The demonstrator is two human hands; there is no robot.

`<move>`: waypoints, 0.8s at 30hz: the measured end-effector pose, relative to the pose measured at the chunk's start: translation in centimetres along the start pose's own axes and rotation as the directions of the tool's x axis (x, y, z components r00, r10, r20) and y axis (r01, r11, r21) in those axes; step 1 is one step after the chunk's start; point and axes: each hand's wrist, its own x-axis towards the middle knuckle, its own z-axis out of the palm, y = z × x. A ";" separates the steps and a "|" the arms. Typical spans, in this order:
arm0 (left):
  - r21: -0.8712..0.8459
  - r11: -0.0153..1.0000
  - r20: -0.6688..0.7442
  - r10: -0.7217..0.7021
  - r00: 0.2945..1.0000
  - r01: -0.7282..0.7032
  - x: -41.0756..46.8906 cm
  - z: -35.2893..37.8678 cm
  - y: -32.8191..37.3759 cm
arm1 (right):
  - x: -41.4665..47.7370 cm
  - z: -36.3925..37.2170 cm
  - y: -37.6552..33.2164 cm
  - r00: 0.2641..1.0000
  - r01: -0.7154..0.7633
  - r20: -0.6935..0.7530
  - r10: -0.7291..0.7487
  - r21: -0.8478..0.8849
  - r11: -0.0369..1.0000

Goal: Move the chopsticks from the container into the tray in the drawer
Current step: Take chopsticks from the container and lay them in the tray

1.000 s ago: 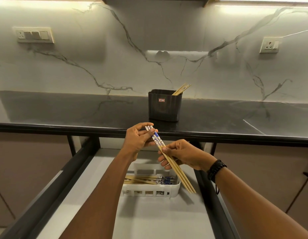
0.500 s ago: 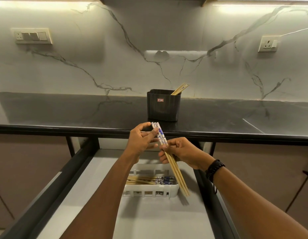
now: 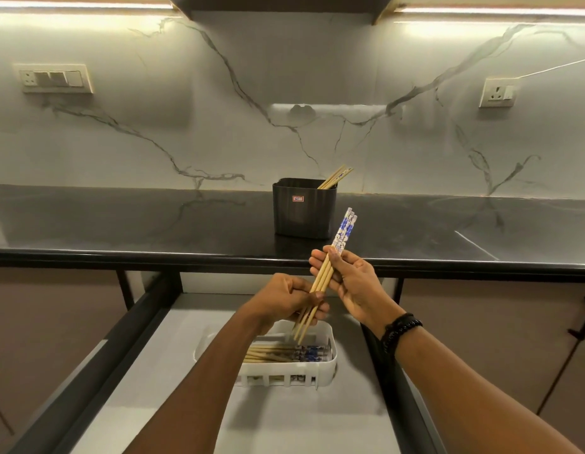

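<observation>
A bundle of wooden chopsticks (image 3: 342, 235) with blue-and-white patterned tops stands tilted over the open drawer. My right hand (image 3: 352, 285) grips the bundle at its middle, and my left hand (image 3: 286, 301) is closed around its lower part. The thin tips hang just above the white slotted tray (image 3: 324, 368) in the drawer, where several more chopsticks (image 3: 284, 352) lie flat. On the dark counter behind stands a black square container (image 3: 304, 209), with a few chopsticks (image 3: 335, 176) poking out of its far right corner.
The drawer has a grey floor (image 3: 284, 427) and dark side rails (image 3: 97, 362). The counter's black front edge (image 3: 153, 257) runs just beyond my hands. A marble wall with a switch plate (image 3: 53, 78) and a socket (image 3: 497, 92) lies behind.
The bundle has swung to lean the other way, with the patterned tops now up right. My left hand slid from the tops down to the lower part. My right hand rose a little.
</observation>
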 end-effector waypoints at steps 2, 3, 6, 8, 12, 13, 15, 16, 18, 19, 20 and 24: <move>-0.020 1.000 0.015 -0.005 1.000 0.006 -0.1 -0.5 -0.1 | 0.1 -0.2 -0.2 1.000 -0.008 0.018 0.009 -0.037 0.999; -0.018 1.000 0.031 -0.017 0.999 0.018 -0.3 -0.8 0.0 | 0.1 -0.4 -0.4 1.000 -0.007 0.026 0.008 -0.056 0.998; 0.008 0.997 0.099 -0.072 0.993 0.071 -0.5 -1.7 -0.2 | 0.1 -1.1 -1.4 1.000 0.005 0.028 -0.003 -0.071 0.997; 0.016 0.994 0.136 -0.112 0.984 0.111 -0.6 -2.3 -0.2 | 0.2 -1.5 -1.9 1.000 0.009 0.019 -0.008 -0.076 0.997; 0.081 0.993 0.059 -0.089 0.994 0.084 -0.7 -2.3 -0.3 | 0.2 -1.8 -2.0 1.000 0.029 -0.004 -0.029 -0.083 0.996; 0.117 0.992 -0.050 -0.031 0.998 0.036 -0.6 -1.9 -0.3 | 0.3 -1.8 -2.0 0.998 0.053 -0.027 -0.055 -0.075 0.996; 0.269 0.959 -0.377 0.187 0.907 -0.087 0.2 -1.2 -0.6 | 0.4 -1.9 -1.9 0.990 0.113 -0.083 -0.116 -0.041 0.993; 0.360 0.924 -0.516 0.315 0.797 -0.132 0.4 -0.8 -0.5 | 0.5 -2.1 -1.9 0.984 0.137 -0.112 -0.137 -0.016 0.991; 0.393 0.887 -0.612 0.448 0.651 -0.241 0.4 0.2 0.1 | 0.7 -2.3 -1.9 0.972 0.168 -0.176 -0.158 0.041 0.985; 0.310 0.905 -0.602 0.424 0.676 -0.292 0.3 0.7 0.5 | 0.7 -2.3 -1.9 0.965 0.181 -0.204 -0.163 0.073 0.981; 0.182 0.935 -0.561 0.352 0.749 -0.303 0.1 1.4 0.9 | 0.8 -2.3 -1.9 0.960 0.193 -0.224 -0.165 0.110 0.975; -0.171 0.985 -0.298 -0.084 0.951 0.033 0.3 3.9 0.6 | 0.6 -1.6 -1.6 0.965 0.195 -0.224 -0.138 0.256 0.947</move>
